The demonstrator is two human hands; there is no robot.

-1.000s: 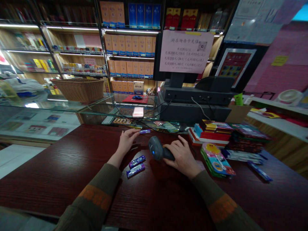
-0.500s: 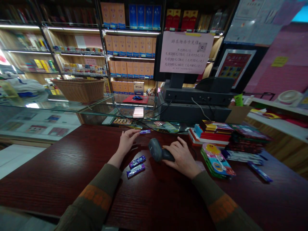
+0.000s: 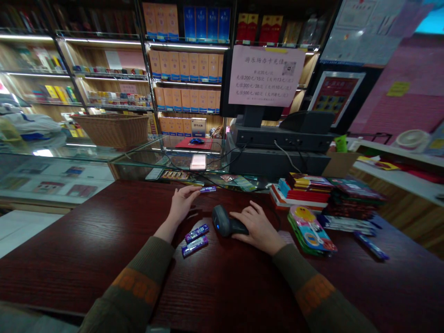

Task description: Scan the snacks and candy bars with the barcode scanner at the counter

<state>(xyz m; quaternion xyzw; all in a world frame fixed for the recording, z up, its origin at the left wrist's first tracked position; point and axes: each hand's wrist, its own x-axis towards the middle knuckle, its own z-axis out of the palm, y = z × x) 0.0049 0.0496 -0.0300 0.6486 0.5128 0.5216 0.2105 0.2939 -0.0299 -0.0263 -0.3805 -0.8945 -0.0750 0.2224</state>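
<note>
My left hand [image 3: 182, 202] reaches forward over the dark wooden counter [image 3: 104, 240] and pinches a small purple packet [image 3: 208, 189] at its fingertips. My right hand [image 3: 256, 227] is wrapped round the handle of a grey barcode scanner [image 3: 224, 223], whose head rests low on the counter with a blue light showing. Two more purple packets [image 3: 196, 239] lie side by side between my arms, just right of my left wrist.
A stack of colourful booklets and packs [image 3: 312, 203] lies right of my right hand. Behind the counter stand a black register base [image 3: 277, 148] with a pink sign [image 3: 265, 76], a glass display case [image 3: 166, 159], a wicker basket [image 3: 113, 128] and shelves of boxes.
My right hand has lowered the scanner so that it now lies on the counter. My left hand and the purple packets have stayed put.
</note>
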